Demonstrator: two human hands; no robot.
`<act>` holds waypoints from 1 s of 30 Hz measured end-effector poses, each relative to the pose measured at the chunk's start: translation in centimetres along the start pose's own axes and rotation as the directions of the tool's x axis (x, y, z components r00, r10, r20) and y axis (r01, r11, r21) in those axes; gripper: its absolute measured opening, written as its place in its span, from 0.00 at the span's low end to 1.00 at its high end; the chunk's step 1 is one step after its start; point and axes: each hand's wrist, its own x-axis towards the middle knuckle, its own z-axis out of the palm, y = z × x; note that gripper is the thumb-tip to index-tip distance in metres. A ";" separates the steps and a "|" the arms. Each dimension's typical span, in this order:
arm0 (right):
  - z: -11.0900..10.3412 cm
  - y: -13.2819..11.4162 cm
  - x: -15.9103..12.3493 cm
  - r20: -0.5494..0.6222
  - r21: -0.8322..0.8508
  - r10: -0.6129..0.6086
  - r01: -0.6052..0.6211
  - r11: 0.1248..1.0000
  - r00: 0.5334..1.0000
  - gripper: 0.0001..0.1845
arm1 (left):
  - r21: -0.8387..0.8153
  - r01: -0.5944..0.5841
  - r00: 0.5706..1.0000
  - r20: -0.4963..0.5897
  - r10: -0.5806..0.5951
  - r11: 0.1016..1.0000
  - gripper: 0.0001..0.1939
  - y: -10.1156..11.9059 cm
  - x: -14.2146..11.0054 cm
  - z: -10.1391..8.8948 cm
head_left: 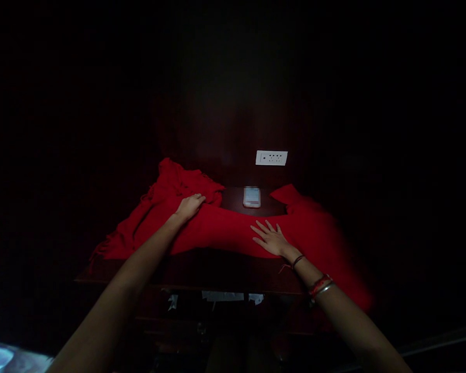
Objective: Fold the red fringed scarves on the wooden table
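A red fringed scarf [229, 233] lies across a dark wooden tabletop, its middle laid in a fairly smooth band. It is bunched at the left and hangs over the table's edge at the right. My left hand [190, 206] is on the upper edge of the band beside the bunched part, with its fingers curled and closed on the cloth. My right hand [271, 238] lies flat on the band, fingers spread, pressing the fabric. Bracelets circle my right wrist and forearm.
Behind the scarf, a phone with a lit screen [252, 197] lies on the tabletop [233, 269]. A white wall socket [271, 158] is above it. Pale, paper-like pieces [223, 296] show below the front edge. The surroundings are very dark.
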 end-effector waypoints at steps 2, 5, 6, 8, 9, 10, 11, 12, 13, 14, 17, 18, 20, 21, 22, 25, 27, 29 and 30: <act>0.0 0.0 0.0 -0.002 0.003 -0.007 0.007 1.000 1.000 0.31 | 0.017 -0.011 1.000 0.007 0.011 1.000 0.13 0.6 0.3 0.1; -0.1 0.0 -0.1 -0.011 0.008 0.005 -0.005 1.000 1.000 0.32 | 0.000 0.003 0.999 -0.038 -0.003 1.000 0.16 2.7 -0.2 0.9; -0.1 0.0 -0.1 -0.015 0.010 0.010 -0.010 1.000 1.000 0.32 | -0.027 -0.008 0.998 -0.062 0.007 1.000 0.17 3.4 -0.7 1.3; -0.2 -0.1 -0.1 -0.015 0.020 0.025 -0.025 0.999 1.000 0.33 | -0.106 -0.103 0.993 -0.064 0.096 0.989 0.19 4.2 -2.2 2.2; -0.2 -0.1 -0.1 -0.011 0.026 0.034 -0.033 0.999 0.999 0.33 | -0.148 -0.180 0.984 -0.016 0.180 0.972 0.19 4.2 -3.1 2.6; -0.2 -0.1 -0.1 -0.004 0.030 0.044 -0.044 0.999 0.999 0.33 | -0.184 -0.231 0.968 0.054 0.245 0.955 0.20 4.0 -4.0 3.0; -0.2 -0.1 -0.1 0.006 0.032 0.057 -0.057 0.998 0.998 0.34 | -0.211 -0.247 0.954 0.121 0.276 0.946 0.22 3.5 -4.9 3.2; -0.1 0.0 -0.1 0.017 0.033 0.070 -0.070 0.997 0.997 0.34 | -0.227 -0.240 0.942 0.179 0.283 0.944 0.23 2.9 -5.6 3.4; -0.1 0.1 -0.2 0.030 0.033 0.084 -0.085 0.996 0.996 0.35 | -0.234 -0.219 0.936 0.225 0.272 0.947 0.25 2.3 -6.2 3.4; -0.1 0.3 -0.2 0.043 0.033 0.099 -0.100 0.994 0.994 0.36 | -0.237 -0.198 0.931 0.258 0.258 0.951 0.27 1.7 -6.6 3.3; -0.5 0.6 -0.3 0.098 0.045 0.125 -0.130 0.991 0.987 0.38 | -0.247 -0.178 0.907 0.335 0.256 0.953 0.31 1.0 -6.9 2.4; -0.8 0.5 -0.2 0.128 0.049 0.132 -0.139 0.989 0.983 0.39 | -0.250 -0.174 0.897 0.360 0.258 0.952 0.33 1.1 -6.6 1.9; -1.7 -0.2 0.0 0.151 0.056 0.128 -0.138 0.989 0.980 0.40 | -0.252 -0.162 0.883 0.394 0.254 0.954 0.37 1.9 -6.0 0.9; -2.2 -0.8 0.3 0.126 0.061 0.101 -0.109 0.992 0.987 0.40 | -0.258 -0.158 0.883 0.394 0.254 0.953 0.38 2.5 -5.5 0.5; -2.6 -1.6 0.5 0.077 0.067 0.049 -0.054 0.996 0.996 0.39 | -0.271 -0.161 0.889 0.377 0.258 0.949 0.39 3.2 -5.1 0.3; -3.2 -4.1 1.0 -0.007 0.078 -0.176 0.176 0.981 0.984 0.33 | -0.317 -0.176 0.908 0.314 0.278 0.932 0.34 5.0 -4.3 0.5; -2.8 -5.2 0.9 0.071 0.096 -0.238 0.231 0.968 0.969 0.31 | -0.331 -0.151 0.904 0.335 0.266 0.931 0.32 5.5 -4.3 1.3; -2.0 -5.2 0.5 0.133 0.112 -0.216 0.201 0.973 0.967 0.32 | -0.339 -0.116 0.888 0.385 0.251 0.933 0.34 5.4 -4.6 2.0; -1.7 -4.9 0.2 0.141 0.118 -0.197 0.181 0.976 0.970 0.33 | -0.349 -0.109 0.879 0.404 0.255 0.931 0.36 5.2 -4.7 2.2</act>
